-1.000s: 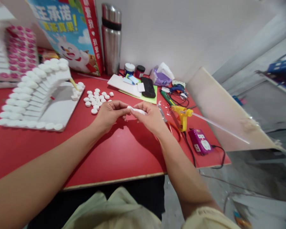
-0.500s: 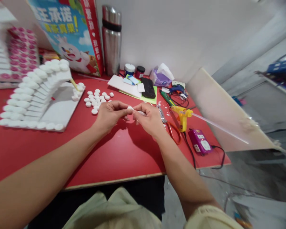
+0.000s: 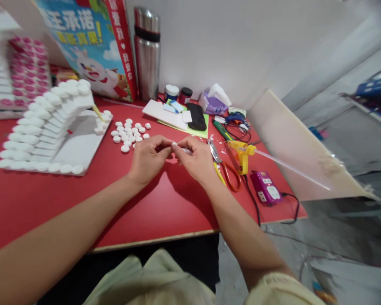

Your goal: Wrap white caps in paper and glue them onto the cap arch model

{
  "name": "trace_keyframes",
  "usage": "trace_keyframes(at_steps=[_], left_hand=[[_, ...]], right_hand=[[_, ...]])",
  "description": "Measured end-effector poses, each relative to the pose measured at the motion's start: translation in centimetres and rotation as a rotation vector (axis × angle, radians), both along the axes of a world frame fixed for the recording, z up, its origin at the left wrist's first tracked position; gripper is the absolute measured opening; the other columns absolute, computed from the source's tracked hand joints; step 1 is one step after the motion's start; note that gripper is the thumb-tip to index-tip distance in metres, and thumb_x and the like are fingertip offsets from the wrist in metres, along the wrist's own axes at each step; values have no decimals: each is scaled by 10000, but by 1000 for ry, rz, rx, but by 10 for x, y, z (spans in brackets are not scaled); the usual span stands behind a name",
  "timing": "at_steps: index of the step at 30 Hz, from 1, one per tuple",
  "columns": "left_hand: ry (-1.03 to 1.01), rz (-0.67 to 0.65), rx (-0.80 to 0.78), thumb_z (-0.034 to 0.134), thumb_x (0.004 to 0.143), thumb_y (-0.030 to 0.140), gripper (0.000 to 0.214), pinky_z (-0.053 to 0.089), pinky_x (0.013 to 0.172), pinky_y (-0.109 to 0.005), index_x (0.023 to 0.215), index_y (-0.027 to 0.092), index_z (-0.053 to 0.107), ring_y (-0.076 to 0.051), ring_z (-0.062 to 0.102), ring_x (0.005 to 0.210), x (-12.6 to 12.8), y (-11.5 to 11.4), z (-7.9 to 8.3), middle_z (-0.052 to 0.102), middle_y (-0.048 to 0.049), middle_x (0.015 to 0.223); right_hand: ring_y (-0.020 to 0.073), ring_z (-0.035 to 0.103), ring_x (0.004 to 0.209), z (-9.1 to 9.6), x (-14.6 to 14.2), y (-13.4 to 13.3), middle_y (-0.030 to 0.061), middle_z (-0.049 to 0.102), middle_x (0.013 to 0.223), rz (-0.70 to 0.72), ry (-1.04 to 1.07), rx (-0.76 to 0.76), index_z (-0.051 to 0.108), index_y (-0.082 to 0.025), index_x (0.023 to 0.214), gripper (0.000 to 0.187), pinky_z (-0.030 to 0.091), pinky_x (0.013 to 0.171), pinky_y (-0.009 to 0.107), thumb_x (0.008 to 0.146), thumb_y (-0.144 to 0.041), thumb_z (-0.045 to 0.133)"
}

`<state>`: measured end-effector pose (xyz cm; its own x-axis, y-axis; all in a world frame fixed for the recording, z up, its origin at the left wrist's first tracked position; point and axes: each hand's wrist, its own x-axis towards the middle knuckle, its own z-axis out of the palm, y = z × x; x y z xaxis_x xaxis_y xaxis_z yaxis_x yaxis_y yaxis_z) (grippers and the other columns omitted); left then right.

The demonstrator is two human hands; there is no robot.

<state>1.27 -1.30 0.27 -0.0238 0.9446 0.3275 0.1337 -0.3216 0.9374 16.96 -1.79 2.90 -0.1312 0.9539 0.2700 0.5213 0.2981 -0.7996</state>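
Note:
My left hand [image 3: 149, 157] and my right hand [image 3: 195, 159] meet over the middle of the red table [image 3: 165, 203]. Both pinch a small white piece [image 3: 180, 148] held between their fingertips; most of it is hidden by the fingers. Just behind my left hand lies a scatter of several small white discs [image 3: 128, 129]. Farther left stands a stepped white model [image 3: 49, 127] edged with the same white discs.
Orange-handled scissors [image 3: 227, 171], a yellow glue gun [image 3: 243, 154] with a long clear stick, and a purple power strip [image 3: 266, 188] lie right of my right hand. A steel flask [image 3: 147, 53], small jars, a black case and a printed box stand at the back.
Both hands have drawn closer together and slid slightly left. The white piece, which stuck out over my right hand, is now mostly covered by my fingers.

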Motion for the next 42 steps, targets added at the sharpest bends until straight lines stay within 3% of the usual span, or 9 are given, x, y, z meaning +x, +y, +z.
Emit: trace_keyframes(at_steps=[8, 15, 17, 20, 25, 30, 33, 37, 42], left_hand=[[57, -86, 118, 669, 877, 194, 139, 588, 766, -283, 916, 159, 798, -176, 736, 808, 1, -1, 0, 790, -52, 874], [-299, -235, -276, 841, 744, 289, 230, 614, 736, -334, 923, 147, 816, -188, 725, 724, -3, 6, 6, 790, -64, 835], [-287, -254, -297, 863, 722, 289, 254, 606, 723, -331, 931, 149, 827, -180, 712, 703, -5, 8, 7, 786, -66, 843], [-207, -229, -183, 843, 754, 304, 218, 587, 697, -320, 916, 158, 837, -165, 686, 678, -8, 10, 7, 759, -57, 834], [-73, -156, 6, 753, 847, 292, 151, 568, 743, -306, 908, 177, 830, -165, 684, 747, -6, 7, 7, 739, -49, 845], [-167, -172, -150, 759, 844, 339, 208, 567, 682, -295, 952, 163, 786, -156, 664, 677, -3, 7, 7, 750, -46, 818], [-248, -192, -232, 803, 798, 375, 263, 558, 643, -280, 942, 158, 766, -143, 646, 650, -3, 8, 7, 744, -41, 809], [-320, -193, -286, 832, 756, 359, 281, 534, 593, -268, 923, 147, 756, -131, 620, 618, -2, 7, 9, 730, -34, 795], [-294, -163, -275, 818, 755, 304, 221, 518, 614, -256, 896, 143, 763, -119, 617, 619, 0, 7, 7, 737, -35, 789]], right_hand=[[157, 594, 660, -1, -1, 2, -4, 667, 699, -107, -30, -3, 616, -208, 734, 196, 398, 618, 294, 851, -358, 663], [144, 592, 643, 0, 5, 5, -5, 684, 720, -15, 4, -5, 620, -205, 797, 157, 416, 606, 279, 872, -342, 637], [140, 602, 635, -1, 7, 6, -8, 692, 717, 26, -8, 14, 629, -202, 813, 151, 429, 610, 276, 883, -336, 640], [133, 621, 603, -2, 7, 5, -10, 702, 696, 80, 15, 16, 641, -198, 828, 184, 458, 614, 274, 924, -354, 633], [155, 705, 631, -1, 6, 6, 30, 757, 775, 114, 264, -153, 681, -184, 896, 244, 551, 639, 293, 914, -427, 689], [173, 728, 662, 4, 13, 11, 38, 774, 898, 111, 474, -384, 649, -204, 1001, 422, 620, 639, 326, 779, -525, 810], [158, 698, 662, 4, 14, 11, 16, 753, 892, 86, 347, -264, 650, -210, 999, 407, 595, 641, 311, 752, -474, 839], [152, 649, 667, 2, 12, 10, 10, 724, 756, -8, 59, -19, 701, -190, 865, 239, 490, 629, 276, 855, -419, 768], [134, 587, 524, -2, 11, 8, -11, 645, 540, -8, -43, -22, 677, -199, 696, 360, 417, 565, 266, 944, -459, 680]])
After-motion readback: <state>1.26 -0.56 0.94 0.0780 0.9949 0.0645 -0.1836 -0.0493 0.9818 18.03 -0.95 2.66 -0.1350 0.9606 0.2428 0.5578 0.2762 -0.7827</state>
